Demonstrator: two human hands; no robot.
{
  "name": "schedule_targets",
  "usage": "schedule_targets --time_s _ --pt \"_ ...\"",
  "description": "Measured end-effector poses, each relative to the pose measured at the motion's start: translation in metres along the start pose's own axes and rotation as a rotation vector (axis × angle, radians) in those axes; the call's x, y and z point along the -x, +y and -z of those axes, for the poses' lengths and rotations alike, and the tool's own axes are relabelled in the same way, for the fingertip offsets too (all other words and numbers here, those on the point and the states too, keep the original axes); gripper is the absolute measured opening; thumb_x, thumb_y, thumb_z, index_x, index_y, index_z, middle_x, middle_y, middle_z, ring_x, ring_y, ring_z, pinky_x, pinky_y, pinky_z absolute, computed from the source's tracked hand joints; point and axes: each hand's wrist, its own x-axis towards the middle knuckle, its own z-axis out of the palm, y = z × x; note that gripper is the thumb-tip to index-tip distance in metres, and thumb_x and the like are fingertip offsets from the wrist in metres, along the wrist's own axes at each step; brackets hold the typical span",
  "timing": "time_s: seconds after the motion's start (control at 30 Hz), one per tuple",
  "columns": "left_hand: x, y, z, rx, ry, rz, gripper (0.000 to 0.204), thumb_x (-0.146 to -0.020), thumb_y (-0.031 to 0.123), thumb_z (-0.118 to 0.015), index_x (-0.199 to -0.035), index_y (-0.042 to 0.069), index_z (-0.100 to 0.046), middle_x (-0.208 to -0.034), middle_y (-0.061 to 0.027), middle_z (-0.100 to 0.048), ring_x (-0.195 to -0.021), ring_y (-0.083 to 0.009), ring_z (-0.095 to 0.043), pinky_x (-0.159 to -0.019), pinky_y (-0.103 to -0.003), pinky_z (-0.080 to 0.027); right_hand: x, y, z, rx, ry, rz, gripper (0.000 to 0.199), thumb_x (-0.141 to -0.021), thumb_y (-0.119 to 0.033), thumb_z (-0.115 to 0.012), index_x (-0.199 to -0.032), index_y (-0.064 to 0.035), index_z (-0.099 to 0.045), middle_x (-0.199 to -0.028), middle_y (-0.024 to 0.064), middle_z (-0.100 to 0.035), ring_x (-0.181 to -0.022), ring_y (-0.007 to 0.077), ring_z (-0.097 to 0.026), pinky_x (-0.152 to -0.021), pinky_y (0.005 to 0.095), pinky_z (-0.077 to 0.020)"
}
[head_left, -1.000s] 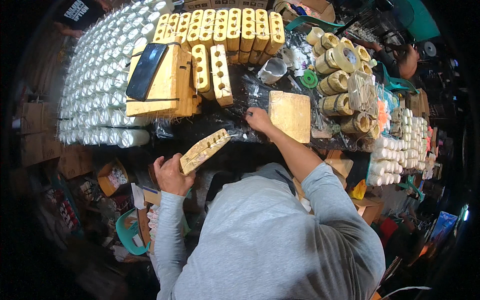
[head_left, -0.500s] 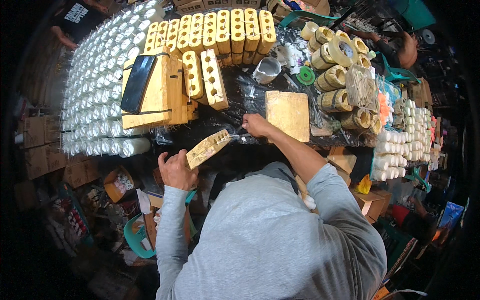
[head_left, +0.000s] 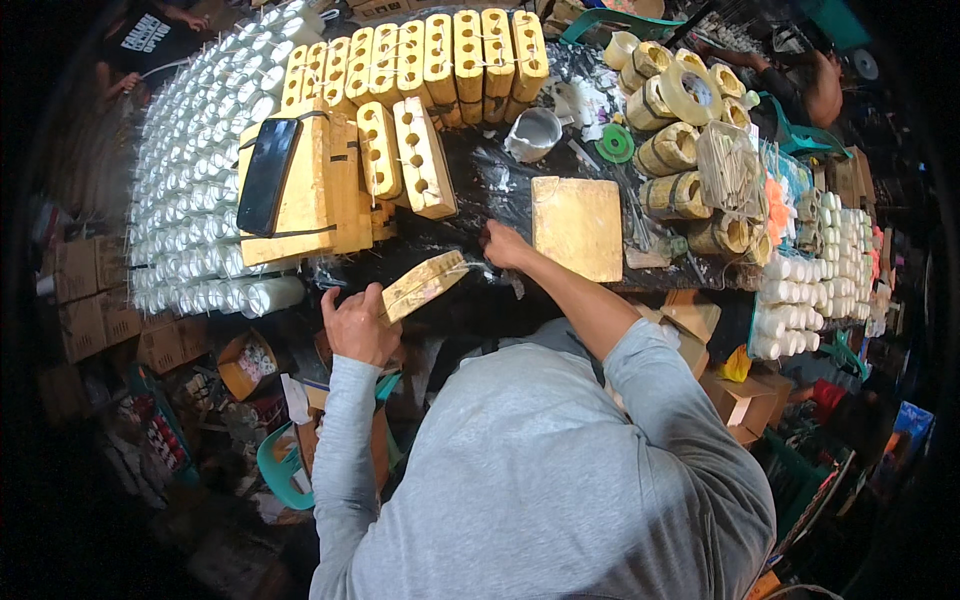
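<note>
My left hand (head_left: 362,326) is closed on one end of a yellow block (head_left: 424,285) with a row of holes, holding it tilted at the table's near edge. Just right of the block's far end, my right hand (head_left: 504,246) is closed, fingertips pinched together; what they grip is too small to make out. A whitish strand or scrap shows between that hand and the block. Ahead of the left hand, two similar holed blocks (head_left: 425,160) stand beside a stack of yellow blocks (head_left: 300,190) with a black phone (head_left: 269,178) on top. A flat square yellow block (head_left: 577,230) lies by my right forearm.
Many white cups (head_left: 200,190) crowd the left side. A row of holed yellow blocks (head_left: 440,50) stands at the back. Rightward are a grey cup (head_left: 533,136), a green ring (head_left: 614,144), a tape roll (head_left: 690,92), bound round moulds (head_left: 675,197) and white candle-like cylinders (head_left: 775,310).
The yellow block in my left hand has risen slightly and lies a little flatter. My right hand has shifted slightly left and up, staying closed. The whole view has shifted a little.
</note>
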Motion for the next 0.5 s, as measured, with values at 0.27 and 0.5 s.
schedule_targets --time_s 0.27,0.5 --pt "-0.043 0.024 -0.039 -0.044 -0.120 -0.029 0.048 -0.066 0.023 -0.088 -0.103 0.012 -0.059 -0.089 -0.0110 -0.076 -0.090 -0.0333 -0.074 -0.109 -0.053 -0.042 0.013 -0.011 0.021 -0.084 -0.022 -0.032 0.028 -0.100 -0.021 -0.064 -0.116 0.0010 -0.063 -0.115 0.0286 -0.071 -0.114 0.0476 -0.066 -0.096 0.0531 -0.0519" --pt "-0.059 0.041 -0.056 -0.132 -0.195 -0.048 0.044 -0.070 0.024 -0.085 -0.103 0.013 -0.058 -0.091 -0.0117 -0.075 -0.089 -0.0342 -0.074 -0.105 -0.057 -0.044 0.026 -0.014 0.051 -0.020 0.013 0.040 0.025 -0.098 -0.023 -0.069 -0.109 0.0001 -0.067 -0.104 0.0233 -0.074 -0.102 0.0402 -0.070 -0.087 0.0487 -0.0543"
